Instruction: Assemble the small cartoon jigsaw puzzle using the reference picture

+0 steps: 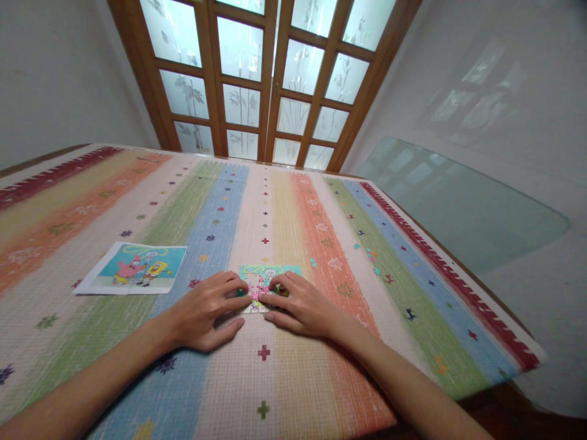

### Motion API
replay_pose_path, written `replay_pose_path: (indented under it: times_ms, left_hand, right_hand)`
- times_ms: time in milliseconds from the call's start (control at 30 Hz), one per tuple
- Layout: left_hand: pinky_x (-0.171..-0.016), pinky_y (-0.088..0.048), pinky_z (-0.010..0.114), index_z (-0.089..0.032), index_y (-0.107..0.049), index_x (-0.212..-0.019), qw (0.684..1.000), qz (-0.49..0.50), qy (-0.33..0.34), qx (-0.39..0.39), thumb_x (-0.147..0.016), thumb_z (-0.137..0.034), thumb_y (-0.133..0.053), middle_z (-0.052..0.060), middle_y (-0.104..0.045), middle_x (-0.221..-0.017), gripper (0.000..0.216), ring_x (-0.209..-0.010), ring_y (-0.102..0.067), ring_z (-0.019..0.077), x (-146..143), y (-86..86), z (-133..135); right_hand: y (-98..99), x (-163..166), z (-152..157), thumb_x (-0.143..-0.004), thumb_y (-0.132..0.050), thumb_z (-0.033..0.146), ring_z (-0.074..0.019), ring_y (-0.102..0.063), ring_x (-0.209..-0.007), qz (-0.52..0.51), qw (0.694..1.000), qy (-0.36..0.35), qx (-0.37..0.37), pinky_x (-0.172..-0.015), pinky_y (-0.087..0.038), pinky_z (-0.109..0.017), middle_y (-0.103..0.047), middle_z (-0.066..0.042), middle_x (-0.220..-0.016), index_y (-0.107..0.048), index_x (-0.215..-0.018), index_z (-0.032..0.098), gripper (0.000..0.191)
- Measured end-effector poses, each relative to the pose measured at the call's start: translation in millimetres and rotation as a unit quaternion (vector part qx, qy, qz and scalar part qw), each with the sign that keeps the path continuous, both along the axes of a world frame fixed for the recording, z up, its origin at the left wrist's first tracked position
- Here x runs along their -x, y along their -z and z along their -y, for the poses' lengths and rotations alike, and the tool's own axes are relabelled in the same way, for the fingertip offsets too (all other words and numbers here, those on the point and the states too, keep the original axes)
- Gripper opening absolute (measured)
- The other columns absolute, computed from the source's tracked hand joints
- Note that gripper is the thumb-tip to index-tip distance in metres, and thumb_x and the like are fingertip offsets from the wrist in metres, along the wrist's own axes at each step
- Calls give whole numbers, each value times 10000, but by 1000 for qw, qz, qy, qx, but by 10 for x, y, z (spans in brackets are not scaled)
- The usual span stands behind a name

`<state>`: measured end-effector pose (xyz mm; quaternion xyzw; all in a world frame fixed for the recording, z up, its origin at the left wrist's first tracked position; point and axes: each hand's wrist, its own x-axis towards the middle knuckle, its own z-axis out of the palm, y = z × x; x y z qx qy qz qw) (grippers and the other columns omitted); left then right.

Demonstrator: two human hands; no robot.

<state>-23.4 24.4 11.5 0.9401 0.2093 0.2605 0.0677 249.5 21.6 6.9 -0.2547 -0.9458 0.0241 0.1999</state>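
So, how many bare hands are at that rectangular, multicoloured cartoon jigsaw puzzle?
2: the bare left hand at the left side of the jigsaw puzzle, and the bare right hand at its right side. Both show plainly; no other hands are in view.

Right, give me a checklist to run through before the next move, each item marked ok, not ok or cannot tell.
1. Picture sheet face up and uncovered: ok, it lies left of the puzzle.
2. Both hands at the puzzle: ok, fingers of the left hand and right hand reach over it.
3. Whole puzzle in view: not ok, fingers cover parts of it.
4. All pieces in the puzzle: not ok, a teal piece and several scattered pieces lie to its right.
5. Piece held in either hand: cannot tell, the fingertips are too small and partly hidden.
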Motion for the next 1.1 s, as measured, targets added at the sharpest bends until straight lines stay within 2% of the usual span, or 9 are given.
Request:
replay_pose_path:
  times_ms: [467,767,933,1100]
  left_hand:
    - [-861,-534,456,-189,-675,-1166,1000,-1,4,-18,-935,-212,-537,116,-674,-1133,270,-1015,-608,285,-48,-38,5]
    - [-900,-526,453,-201,-668,-1199,1000,2,2,-20,-911,-192,-561,109,-669,-1202,308,-1058,-611,290,-38,-32,14]
    - [-881,-545,449,-213,-666,-1207,999,12,7,-30,-931,-199,-541,105,-680,-1204,304,-1061,-620,287,-35,-45,2]
    - [-922,-557,468,-233,-678,-1213,999,17,-4,-41,-922,-219,-561,97,-692,-1233,313,-1109,-618,293,-4,18,-21]
  right_hand:
    - [-7,25,29,-1074,-426,491,-247,-538,-958,25,1000,1,4,-857,-486,-393,-624,-119,-1061,-679,-1235,183,430]
    - [-17,-42,-38,-1040,-532,484,-247,-558,-1045,2,1000,12,23,-935,-494,-414,-623,-119,-1154,-661,-1280,216,383]
    - [-51,-360,-269,-1038,-539,367,-274,-563,-1047,-30,990,134,13,-931,-503,-452,-615,-141,-1150,-681,-1229,198,292]
    - [-13,-948,-572,-978,-533,293,-305,-562,-1016,-22,952,302,-49,-923,-487,-473,-621,-144,-1070,-731,-1102,183,258]
